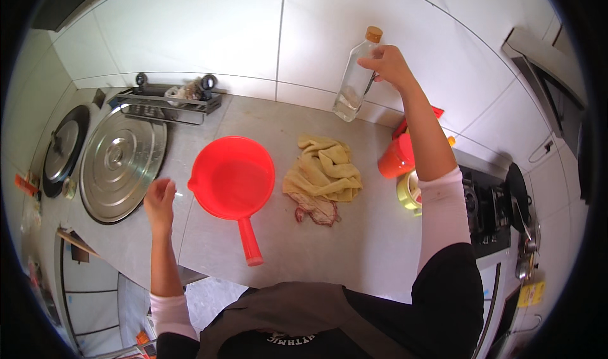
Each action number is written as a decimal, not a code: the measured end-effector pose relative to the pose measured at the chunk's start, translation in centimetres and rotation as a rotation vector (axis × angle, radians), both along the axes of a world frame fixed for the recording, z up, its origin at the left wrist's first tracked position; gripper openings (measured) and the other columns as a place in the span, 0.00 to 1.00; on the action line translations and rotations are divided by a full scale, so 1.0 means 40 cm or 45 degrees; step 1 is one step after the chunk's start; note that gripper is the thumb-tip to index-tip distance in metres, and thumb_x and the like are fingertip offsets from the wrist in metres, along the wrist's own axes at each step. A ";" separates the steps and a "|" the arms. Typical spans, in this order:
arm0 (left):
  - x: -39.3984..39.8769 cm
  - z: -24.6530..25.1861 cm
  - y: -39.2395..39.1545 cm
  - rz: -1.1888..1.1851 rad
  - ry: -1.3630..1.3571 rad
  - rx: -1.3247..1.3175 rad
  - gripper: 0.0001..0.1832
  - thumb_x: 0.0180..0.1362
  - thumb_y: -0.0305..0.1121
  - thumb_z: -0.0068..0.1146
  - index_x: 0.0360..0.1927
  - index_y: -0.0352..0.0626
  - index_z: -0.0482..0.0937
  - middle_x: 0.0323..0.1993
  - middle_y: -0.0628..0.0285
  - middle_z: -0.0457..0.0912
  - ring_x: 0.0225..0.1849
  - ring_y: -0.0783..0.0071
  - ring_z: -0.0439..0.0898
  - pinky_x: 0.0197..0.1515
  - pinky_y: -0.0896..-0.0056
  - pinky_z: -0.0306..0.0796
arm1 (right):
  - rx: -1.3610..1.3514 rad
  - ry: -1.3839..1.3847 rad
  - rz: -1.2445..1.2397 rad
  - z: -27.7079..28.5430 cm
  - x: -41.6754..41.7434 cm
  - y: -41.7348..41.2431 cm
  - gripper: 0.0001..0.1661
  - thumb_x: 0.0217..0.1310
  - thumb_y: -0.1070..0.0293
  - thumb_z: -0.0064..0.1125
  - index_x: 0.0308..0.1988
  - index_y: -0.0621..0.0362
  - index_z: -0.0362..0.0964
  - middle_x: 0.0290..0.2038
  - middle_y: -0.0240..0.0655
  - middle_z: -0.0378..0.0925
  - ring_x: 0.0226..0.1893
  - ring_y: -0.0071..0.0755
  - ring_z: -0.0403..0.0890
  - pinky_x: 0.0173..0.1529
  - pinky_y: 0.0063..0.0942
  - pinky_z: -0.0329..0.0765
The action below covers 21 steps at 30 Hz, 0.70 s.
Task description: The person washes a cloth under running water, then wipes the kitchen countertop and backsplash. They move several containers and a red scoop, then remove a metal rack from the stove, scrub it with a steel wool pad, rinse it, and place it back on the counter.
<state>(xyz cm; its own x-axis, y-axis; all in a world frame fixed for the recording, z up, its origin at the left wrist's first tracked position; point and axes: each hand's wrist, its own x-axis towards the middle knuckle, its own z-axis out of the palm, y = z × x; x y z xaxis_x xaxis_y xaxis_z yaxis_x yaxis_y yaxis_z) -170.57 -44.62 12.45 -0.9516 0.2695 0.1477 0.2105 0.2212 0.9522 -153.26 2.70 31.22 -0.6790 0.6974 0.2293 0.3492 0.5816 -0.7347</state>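
My right hand [387, 67] grips the upper part of a clear bottle [351, 83] with an orange-brown cap. Some clear liquid lies at its bottom, and the bottle tilts slightly in front of the tiled wall. My left hand [160, 202] hovers over the counter between a round metal lid and a red plastic dipper [232, 176]; its fingers are curled, and whether they hold something small is not clear. The dipper's handle points towards me. To its right lies a crumpled yellow cloth [325, 169], with a red-edged whitish cloth [318, 209] partly under it.
A large metal lid [114, 157] lies at the left, near a black rack [168, 103] against the wall. Further left is a pan with a lid [64, 145]. A red-orange container [395, 157] and a yellow tape-like ring [406, 193] stand beside my right arm. A gas stove [487, 207] is at the right.
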 end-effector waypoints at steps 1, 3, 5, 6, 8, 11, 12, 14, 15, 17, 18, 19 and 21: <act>0.017 -0.021 -0.025 0.023 -0.058 -0.015 0.10 0.53 0.32 0.53 0.33 0.33 0.73 0.26 0.62 0.76 0.27 0.79 0.74 0.31 0.80 0.68 | -0.041 -0.070 -0.022 -0.018 0.006 0.020 0.32 0.36 0.63 0.66 0.39 0.76 0.65 0.25 0.40 0.71 0.20 0.27 0.71 0.17 0.22 0.67; 0.054 -0.050 -0.052 0.057 -0.165 -0.008 0.10 0.53 0.32 0.52 0.33 0.34 0.73 0.25 0.63 0.76 0.26 0.80 0.73 0.30 0.82 0.67 | -0.102 -0.132 -0.074 -0.070 0.028 0.069 0.32 0.38 0.63 0.65 0.41 0.73 0.65 0.29 0.39 0.70 0.26 0.29 0.72 0.24 0.26 0.71; 0.092 -0.062 -0.072 0.111 -0.258 0.029 0.10 0.53 0.32 0.52 0.33 0.34 0.73 0.25 0.63 0.76 0.25 0.80 0.73 0.29 0.82 0.67 | -0.175 -0.158 -0.106 -0.130 0.034 0.114 0.32 0.38 0.64 0.65 0.43 0.71 0.64 0.33 0.39 0.70 0.31 0.32 0.72 0.30 0.29 0.73; 0.103 -0.069 -0.075 0.102 -0.274 0.030 0.10 0.53 0.32 0.52 0.33 0.34 0.73 0.25 0.63 0.76 0.25 0.80 0.73 0.29 0.82 0.67 | -0.210 -0.157 -0.137 -0.153 0.049 0.133 0.32 0.38 0.65 0.65 0.44 0.71 0.64 0.34 0.39 0.70 0.33 0.33 0.72 0.32 0.31 0.73; 0.120 -0.082 -0.082 0.098 -0.298 0.033 0.09 0.54 0.31 0.51 0.32 0.34 0.73 0.25 0.63 0.76 0.25 0.80 0.73 0.29 0.82 0.67 | -0.300 -0.140 -0.195 -0.197 0.067 0.165 0.33 0.38 0.66 0.65 0.45 0.70 0.63 0.36 0.39 0.69 0.36 0.35 0.72 0.36 0.34 0.72; 0.137 -0.103 -0.097 0.097 -0.276 -0.010 0.09 0.54 0.31 0.50 0.32 0.33 0.73 0.25 0.63 0.76 0.24 0.80 0.73 0.29 0.81 0.67 | -0.436 -0.114 -0.254 -0.251 0.077 0.205 0.33 0.38 0.69 0.66 0.46 0.69 0.63 0.39 0.40 0.68 0.40 0.38 0.71 0.38 0.36 0.71; 0.142 -0.110 -0.102 0.091 -0.254 -0.033 0.09 0.54 0.30 0.50 0.32 0.33 0.73 0.25 0.63 0.76 0.24 0.80 0.73 0.28 0.81 0.67 | -0.461 -0.120 -0.259 -0.265 0.078 0.219 0.33 0.38 0.69 0.66 0.46 0.68 0.62 0.40 0.40 0.68 0.40 0.38 0.71 0.39 0.37 0.71; 0.149 -0.122 -0.108 0.075 -0.209 -0.079 0.09 0.54 0.30 0.50 0.31 0.33 0.73 0.24 0.63 0.76 0.24 0.80 0.72 0.28 0.81 0.67 | -0.506 -0.112 -0.268 -0.295 0.084 0.243 0.33 0.38 0.70 0.66 0.47 0.67 0.62 0.41 0.40 0.68 0.40 0.38 0.70 0.39 0.38 0.71; 0.152 -0.123 -0.107 0.074 -0.218 -0.080 0.09 0.55 0.30 0.50 0.31 0.33 0.73 0.24 0.63 0.76 0.24 0.80 0.72 0.28 0.81 0.67 | -0.524 -0.096 -0.273 -0.307 0.087 0.251 0.33 0.38 0.70 0.66 0.47 0.66 0.62 0.41 0.39 0.68 0.40 0.38 0.70 0.39 0.38 0.71; 0.158 -0.122 -0.102 0.071 -0.236 -0.082 0.09 0.55 0.30 0.50 0.31 0.33 0.73 0.24 0.63 0.76 0.23 0.80 0.72 0.28 0.81 0.67 | -0.549 -0.079 -0.287 -0.327 0.093 0.268 0.33 0.39 0.70 0.65 0.48 0.64 0.62 0.42 0.38 0.68 0.40 0.38 0.70 0.39 0.37 0.71; 0.158 -0.122 -0.100 0.069 -0.240 -0.075 0.09 0.55 0.30 0.50 0.31 0.33 0.73 0.24 0.63 0.76 0.24 0.80 0.72 0.28 0.81 0.67 | -0.554 -0.076 -0.292 -0.329 0.093 0.270 0.33 0.40 0.70 0.64 0.49 0.63 0.61 0.43 0.37 0.68 0.41 0.37 0.70 0.40 0.36 0.70; 0.157 -0.122 -0.099 0.068 -0.245 -0.069 0.09 0.55 0.30 0.50 0.30 0.33 0.73 0.24 0.62 0.76 0.24 0.80 0.72 0.28 0.81 0.67 | -0.560 -0.074 -0.297 -0.332 0.094 0.273 0.33 0.40 0.70 0.64 0.49 0.63 0.61 0.43 0.36 0.68 0.41 0.36 0.70 0.40 0.36 0.70; 0.155 -0.119 -0.095 0.070 -0.253 -0.068 0.09 0.55 0.31 0.50 0.30 0.33 0.73 0.24 0.62 0.76 0.24 0.80 0.72 0.28 0.81 0.68 | -0.531 -0.058 -0.228 -0.331 0.099 0.278 0.33 0.41 0.71 0.63 0.50 0.62 0.61 0.45 0.35 0.67 0.42 0.34 0.69 0.41 0.33 0.70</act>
<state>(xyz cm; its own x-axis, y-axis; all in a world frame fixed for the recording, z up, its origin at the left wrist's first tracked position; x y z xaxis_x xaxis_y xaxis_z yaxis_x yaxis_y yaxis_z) -164.37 -48.43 7.70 -0.9741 0.2188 -0.0576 0.0058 0.2787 0.9603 -149.32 13.81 17.98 -0.5420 0.8313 -0.1234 0.4545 0.1665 -0.8750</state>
